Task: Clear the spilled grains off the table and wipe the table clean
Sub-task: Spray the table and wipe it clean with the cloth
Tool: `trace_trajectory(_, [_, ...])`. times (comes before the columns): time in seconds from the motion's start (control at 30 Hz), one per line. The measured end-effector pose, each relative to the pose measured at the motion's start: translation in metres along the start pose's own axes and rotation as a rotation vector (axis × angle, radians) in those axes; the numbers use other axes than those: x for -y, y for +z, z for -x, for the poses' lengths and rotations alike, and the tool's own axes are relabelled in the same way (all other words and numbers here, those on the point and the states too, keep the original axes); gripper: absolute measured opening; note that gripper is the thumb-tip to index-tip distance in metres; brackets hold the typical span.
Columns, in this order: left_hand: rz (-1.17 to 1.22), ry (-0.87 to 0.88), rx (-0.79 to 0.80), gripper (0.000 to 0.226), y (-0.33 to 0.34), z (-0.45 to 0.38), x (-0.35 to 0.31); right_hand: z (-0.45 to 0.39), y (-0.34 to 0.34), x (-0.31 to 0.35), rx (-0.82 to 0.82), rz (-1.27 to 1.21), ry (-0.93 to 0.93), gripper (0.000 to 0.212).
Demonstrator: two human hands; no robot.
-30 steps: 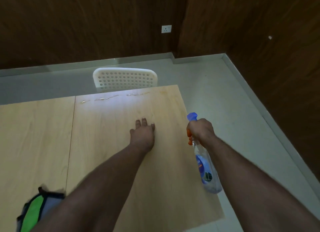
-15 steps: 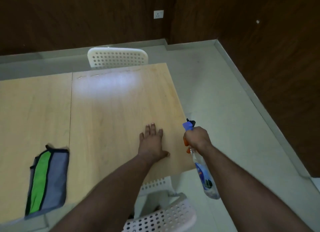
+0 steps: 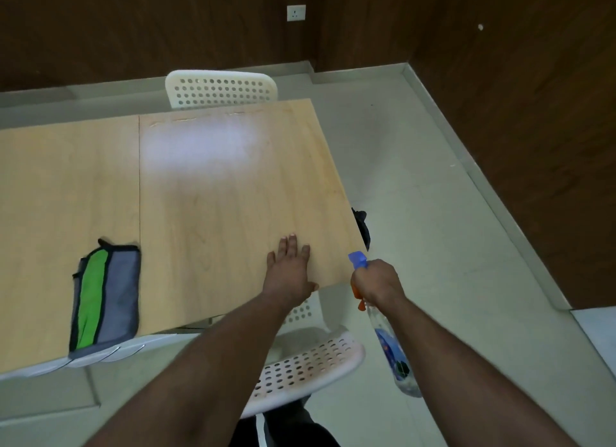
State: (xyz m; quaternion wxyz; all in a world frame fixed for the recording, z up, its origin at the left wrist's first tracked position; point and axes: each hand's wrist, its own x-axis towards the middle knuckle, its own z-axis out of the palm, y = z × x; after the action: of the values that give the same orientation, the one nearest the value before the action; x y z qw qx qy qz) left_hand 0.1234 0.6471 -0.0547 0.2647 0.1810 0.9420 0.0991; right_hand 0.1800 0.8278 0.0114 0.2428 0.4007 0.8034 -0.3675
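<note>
the left hand (image 3: 289,273) lies flat and spread, palm down, on the counter (image 3: 213,193) near its 5 o'clock corner, holding nothing. the right hand (image 3: 376,281) is closed around the neck of a spray bottle (image 3: 393,350), just off the counter's right edge, nozzle toward 11 o'clock and the body hanging back along the forearm. no grains are clear on the wood; a thin pale line near the far edge at 12 o'clock could be residue, too small to tell. the folded green and grey cloth (image 3: 106,296) sits at 9 o'clock from the left hand, well apart, at the near edge, its long axis running 12 to 6. the left hand is much the nearer of the 2, so wiping likely starts with a leftward reach. 1 white chair (image 3: 221,88) stands at the far side.
</note>
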Motion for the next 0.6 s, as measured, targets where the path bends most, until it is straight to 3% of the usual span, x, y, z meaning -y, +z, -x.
trace_trajectory(0.27, [0.042,-0.008,-0.055,0.098,0.007,0.032,0.045,0.034,0.053,0.022,0.065,0.271,-0.196,0.018])
trace_trajectory(0.6, [0.12,-0.176,-0.151,0.102,-0.006,0.073,0.149,0.069,0.141,0.091,0.248,0.463,-0.383,0.02])
